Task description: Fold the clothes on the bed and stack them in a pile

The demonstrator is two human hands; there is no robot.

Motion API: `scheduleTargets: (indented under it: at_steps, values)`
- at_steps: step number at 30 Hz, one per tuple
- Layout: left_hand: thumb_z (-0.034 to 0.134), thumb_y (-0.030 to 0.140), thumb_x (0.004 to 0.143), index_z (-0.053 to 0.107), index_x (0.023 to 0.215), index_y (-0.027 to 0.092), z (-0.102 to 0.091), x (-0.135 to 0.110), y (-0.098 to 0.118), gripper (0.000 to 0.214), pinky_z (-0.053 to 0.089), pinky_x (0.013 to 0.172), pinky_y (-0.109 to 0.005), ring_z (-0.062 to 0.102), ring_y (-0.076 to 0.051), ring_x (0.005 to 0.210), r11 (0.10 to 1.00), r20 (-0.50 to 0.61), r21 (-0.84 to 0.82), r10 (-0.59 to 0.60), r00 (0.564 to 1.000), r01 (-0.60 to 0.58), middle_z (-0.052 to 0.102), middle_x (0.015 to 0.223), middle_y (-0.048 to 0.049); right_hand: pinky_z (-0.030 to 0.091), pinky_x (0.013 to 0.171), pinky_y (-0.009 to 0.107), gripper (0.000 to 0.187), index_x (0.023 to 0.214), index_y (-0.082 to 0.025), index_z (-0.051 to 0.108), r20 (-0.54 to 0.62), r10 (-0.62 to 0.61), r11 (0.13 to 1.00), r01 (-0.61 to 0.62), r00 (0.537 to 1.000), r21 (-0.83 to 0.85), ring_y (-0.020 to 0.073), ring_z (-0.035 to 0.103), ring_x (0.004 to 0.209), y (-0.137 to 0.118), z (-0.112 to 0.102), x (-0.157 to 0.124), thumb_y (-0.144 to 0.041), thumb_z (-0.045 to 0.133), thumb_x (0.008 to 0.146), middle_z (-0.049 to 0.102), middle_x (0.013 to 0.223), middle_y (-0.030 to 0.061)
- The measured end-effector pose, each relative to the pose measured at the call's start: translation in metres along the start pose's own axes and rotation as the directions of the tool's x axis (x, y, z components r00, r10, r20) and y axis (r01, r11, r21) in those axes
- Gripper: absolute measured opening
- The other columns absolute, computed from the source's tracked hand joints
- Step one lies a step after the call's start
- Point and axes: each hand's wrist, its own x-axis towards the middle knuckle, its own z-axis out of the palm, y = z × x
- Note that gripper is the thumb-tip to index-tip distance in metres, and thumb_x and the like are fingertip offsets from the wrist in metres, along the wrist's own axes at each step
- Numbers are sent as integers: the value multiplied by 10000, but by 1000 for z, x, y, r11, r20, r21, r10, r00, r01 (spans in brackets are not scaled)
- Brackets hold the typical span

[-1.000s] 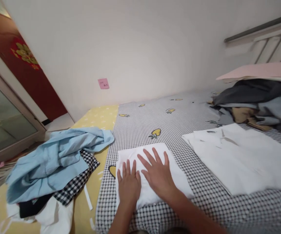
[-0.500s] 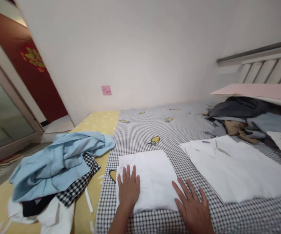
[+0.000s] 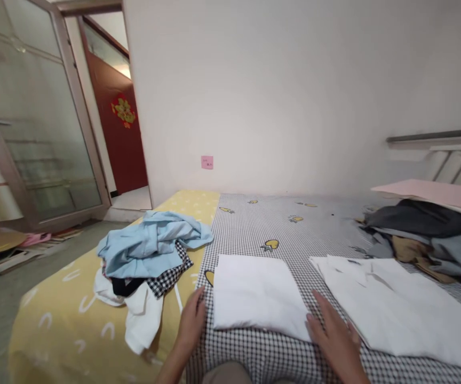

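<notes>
A folded white garment lies flat in front of me on a black-and-white checked sheet. My left hand is just left of it, fingers stretched out and turned edge-on, holding nothing. On the other side, my right hand is open, its thumb at the garment's near right corner. I cannot tell whether that thumb touches the cloth. Further right lies a larger white shirt, spread with its collar end away from me.
A loose heap with a light blue garment on top lies on the yellow cloth at left. Dark and brown clothes sit under a pink board at right. Beyond the bed stand a wall and a glass door.
Both hands were lying on the folded white garment and have come off to its sides, the left one moving left. The view has shifted left and up, showing more of the door.
</notes>
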Motion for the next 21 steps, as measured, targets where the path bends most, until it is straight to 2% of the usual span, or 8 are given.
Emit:
scheduleTargets:
  at_steps: [2, 4, 5, 7, 10, 14, 18, 21]
  values:
    - [342, 195, 938, 635, 1278, 83, -11, -8, 11, 463, 423, 1151, -461, 583, -273, 1297, 996, -220, 88, -7, 975, 27, 636, 1364, -200, 270, 1138, 674, 560, 1462, -277, 516, -69, -124, 991, 120, 990, -53, 327, 470, 1407, -36, -16, 1, -457, 294, 981, 538, 1517, 96]
    - [338, 140, 940, 645, 1272, 125, -14, -16, 31, 453, 426, 1128, -515, 559, -287, 1324, 968, -335, 248, 127, 934, -43, 612, 1398, -196, 250, 1154, 649, 513, 1466, -310, 511, -50, -278, 957, 273, 959, -95, 316, 410, 1451, -75, -23, -1, -382, 317, 997, 517, 1540, 69]
    - [348, 127, 947, 635, 1299, 162, -11, -21, 41, 455, 407, 1136, -534, 527, -285, 1362, 933, -309, 332, 245, 919, -137, 587, 1443, -176, 234, 1170, 630, 507, 1488, -336, 481, -5, -356, 929, 354, 934, -106, 306, 370, 1477, -92, -22, -4, -355, 351, 998, 487, 1566, 49]
    - [383, 119, 963, 581, 1382, 262, 2, -34, 56, 485, 326, 1189, -554, 456, -258, 1432, 809, -112, 439, 481, 870, -391, 543, 1514, -103, 195, 1188, 623, 539, 1519, -381, 427, 106, -444, 884, 454, 890, -110, 307, 311, 1505, -115, -13, -14, -320, 440, 984, 440, 1600, 20]
    - [446, 106, 946, 425, 1501, 373, 31, -57, 53, 616, 247, 1232, -574, 435, -232, 1451, 661, 211, 458, 569, 795, -595, 520, 1542, -8, 160, 1185, 661, 624, 1523, -404, 415, 258, -479, 854, 514, 839, -86, 350, 282, 1510, -122, 12, -40, -287, 566, 929, 415, 1614, 0]
    - [472, 3, 841, 252, 1566, 415, 56, -79, 28, 862, 281, 1204, -630, 320, -279, 1515, 680, 289, 540, 404, 868, -496, 367, 1632, 32, 119, 1195, 671, 775, 1552, -419, 352, 289, -518, 828, 557, 805, -65, 363, 214, 1534, -102, 30, -64, -200, 625, 861, 330, 1655, -21]
    - [448, -20, 821, 242, 1564, 427, 55, -82, 26, 891, 245, 1222, -624, 263, -269, 1539, 727, 285, 523, 342, 895, -444, 334, 1649, 37, 266, 1172, 579, 762, 1567, -383, 338, 268, -524, 836, 549, 808, -19, 301, 388, 1457, -94, 14, -49, -137, 548, 878, 466, 1582, 30]
    - [426, 12, 860, 344, 1543, 384, 57, -90, 36, 782, 276, 1209, -613, 306, -270, 1522, 793, 193, 487, 311, 931, -366, 391, 1626, 4, 203, 1195, 600, 941, 1594, -373, 271, 249, -509, 836, 542, 824, -86, 306, 339, 1489, -96, 1, -33, 24, 503, 773, 398, 1622, 68]
